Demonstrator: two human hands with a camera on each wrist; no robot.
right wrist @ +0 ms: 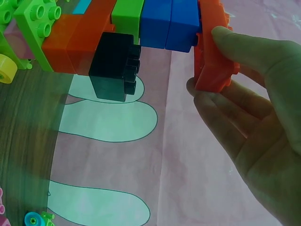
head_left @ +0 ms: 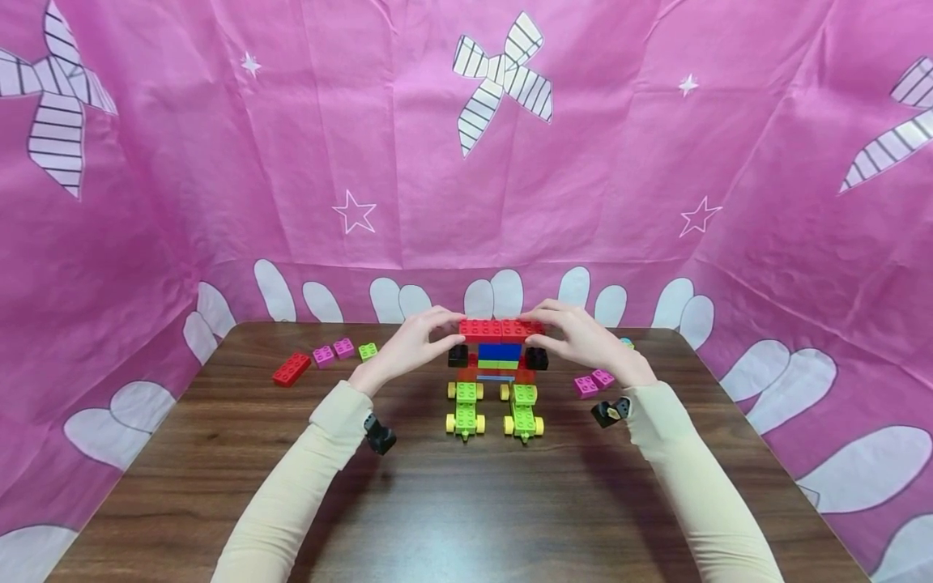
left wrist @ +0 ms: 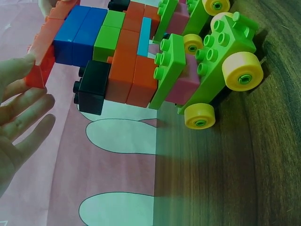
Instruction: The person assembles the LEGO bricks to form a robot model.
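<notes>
A toy-brick figure stands mid-table in the head view, on two lime wheeled bases [head_left: 465,414] with yellow wheels. Above these come orange-red bricks [left wrist: 123,66], a lime layer, blue bricks [head_left: 499,352] and a black brick [right wrist: 113,66] on each side. Across the top lie two red bricks end to end. My left hand [head_left: 410,344] pinches the left red brick [head_left: 479,330] at its outer end. At the opposite end, my right hand [head_left: 583,340] holds the right red brick [right wrist: 214,47] between thumb and fingers.
On the table's left lie a loose red brick [head_left: 291,369], two magenta bricks [head_left: 333,352] and a lime brick [head_left: 368,351]. More magenta bricks [head_left: 594,382] sit at right, near a small blue round piece [right wrist: 34,219]. A pink curtain [head_left: 437,219] surrounds the table's back and sides.
</notes>
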